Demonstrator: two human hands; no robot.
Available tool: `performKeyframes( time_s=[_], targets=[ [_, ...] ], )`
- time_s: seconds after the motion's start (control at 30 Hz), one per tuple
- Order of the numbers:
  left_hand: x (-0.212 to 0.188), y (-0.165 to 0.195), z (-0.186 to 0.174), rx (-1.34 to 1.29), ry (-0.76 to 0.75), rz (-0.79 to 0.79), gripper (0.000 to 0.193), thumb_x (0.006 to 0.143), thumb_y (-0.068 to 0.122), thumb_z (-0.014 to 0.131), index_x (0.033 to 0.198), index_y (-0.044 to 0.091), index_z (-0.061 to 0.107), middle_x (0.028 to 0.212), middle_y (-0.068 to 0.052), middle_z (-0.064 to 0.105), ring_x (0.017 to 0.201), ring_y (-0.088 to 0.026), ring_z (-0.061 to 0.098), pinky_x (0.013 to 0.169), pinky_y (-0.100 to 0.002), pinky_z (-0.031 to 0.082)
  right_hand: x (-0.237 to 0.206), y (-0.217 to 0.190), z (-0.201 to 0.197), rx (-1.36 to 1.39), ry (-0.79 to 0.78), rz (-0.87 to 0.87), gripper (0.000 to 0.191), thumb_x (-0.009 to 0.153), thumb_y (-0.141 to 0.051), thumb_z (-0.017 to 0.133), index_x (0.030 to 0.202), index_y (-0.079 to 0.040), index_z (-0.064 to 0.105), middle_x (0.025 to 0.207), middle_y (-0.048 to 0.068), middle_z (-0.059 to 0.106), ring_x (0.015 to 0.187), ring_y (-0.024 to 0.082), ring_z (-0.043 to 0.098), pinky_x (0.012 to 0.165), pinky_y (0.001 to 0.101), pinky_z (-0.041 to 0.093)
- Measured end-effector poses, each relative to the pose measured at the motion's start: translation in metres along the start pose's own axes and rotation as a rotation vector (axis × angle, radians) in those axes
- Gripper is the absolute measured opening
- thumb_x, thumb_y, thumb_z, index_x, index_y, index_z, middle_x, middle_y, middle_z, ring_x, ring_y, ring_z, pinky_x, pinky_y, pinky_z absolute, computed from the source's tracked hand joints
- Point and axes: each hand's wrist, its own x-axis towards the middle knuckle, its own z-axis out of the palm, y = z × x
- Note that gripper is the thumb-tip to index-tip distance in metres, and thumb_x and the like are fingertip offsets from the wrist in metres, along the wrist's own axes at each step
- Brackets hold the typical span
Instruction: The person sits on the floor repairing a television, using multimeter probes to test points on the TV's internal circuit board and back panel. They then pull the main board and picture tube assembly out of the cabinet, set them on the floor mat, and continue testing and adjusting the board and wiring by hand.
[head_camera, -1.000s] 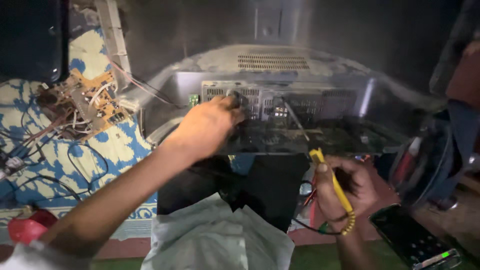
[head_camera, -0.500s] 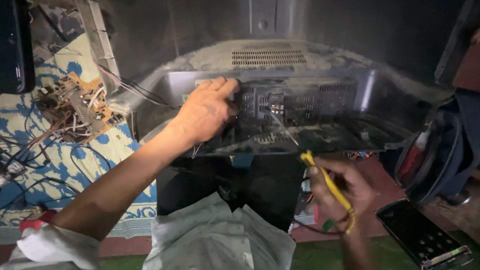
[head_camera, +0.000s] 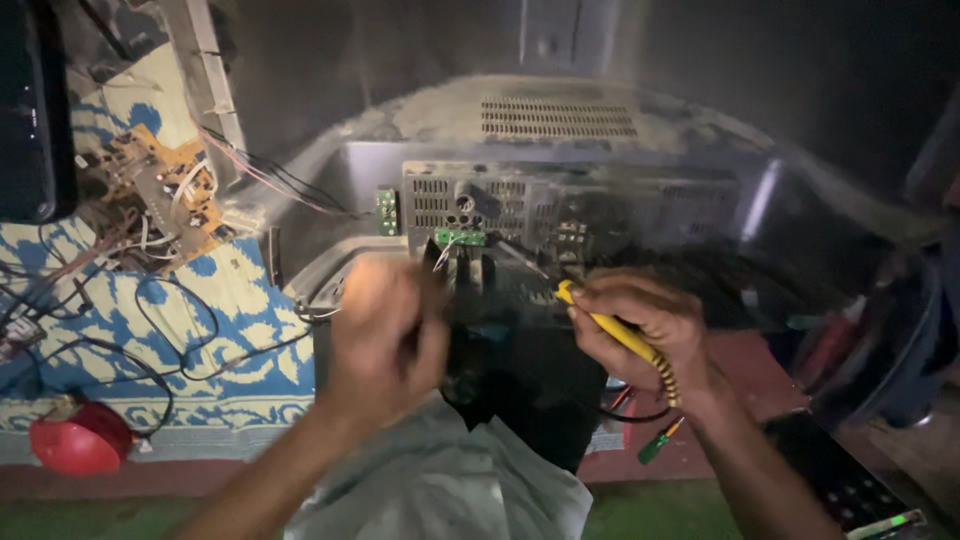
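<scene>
The dusty grey rear shell of an old tube television (head_camera: 560, 120) faces me, with a metal chassis panel (head_camera: 600, 205) and a small green circuit board (head_camera: 460, 237) at its middle. My left hand (head_camera: 385, 335) is blurred in motion just below that board, fingers curled; whether it holds anything is unclear. My right hand (head_camera: 640, 325) grips a yellow-handled tool (head_camera: 610, 325) with a coiled yellow cord, its tip pointing up-left toward the chassis. A second green board (head_camera: 387, 212) stands at the panel's left edge.
A brown circuit board with loose wires (head_camera: 165, 185) lies on a blue-and-white mat (head_camera: 230, 330) at the left, near a red round object (head_camera: 80, 440). A green-handled screwdriver (head_camera: 660, 440) and a dark keypad device (head_camera: 850, 490) lie at the lower right. Grey cloth (head_camera: 440, 490) covers my lap.
My left hand has pulled back from the chassis panel toward me. My right hand has lifted the yellow tool up toward the chassis. The view has moved closer to the set.
</scene>
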Motion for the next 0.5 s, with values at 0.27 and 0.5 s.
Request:
performKeyframes(
  time_s=[0.27, 0.5],
  targets=[
    [-0.085, -0.002, 0.029, -0.689, -0.183, -0.452, 0.030, 0.076, -0.007, 0.062, 0.105, 0.000, 0.061, 0.100, -0.009, 0.061, 0.091, -0.023, 0.061, 0.086, -0.029, 0.051, 0.005, 0.004, 0.007, -0.016, -0.015, -0.029, 0.027, 0.080, 0.003, 0.081, 0.103, -0.006, 0.073, 0.097, 0.011, 0.074, 0.090, 0.020, 0.076, 0.080, 0.0292, 0.060],
    [-0.075, -0.024, 0.049, -1.196, -0.052, -1.245, 0.025, 0.085, 0.024, 0.078, 0.096, 0.005, 0.066, 0.077, -0.003, 0.062, 0.067, -0.011, 0.057, 0.059, -0.026, 0.045, 0.009, 0.002, 0.012, 0.039, -0.008, -0.014, 0.027, 0.081, 0.005, 0.081, 0.105, -0.006, 0.072, 0.095, 0.010, 0.075, 0.085, 0.017, 0.075, 0.078, 0.0287, 0.059]
  ],
)
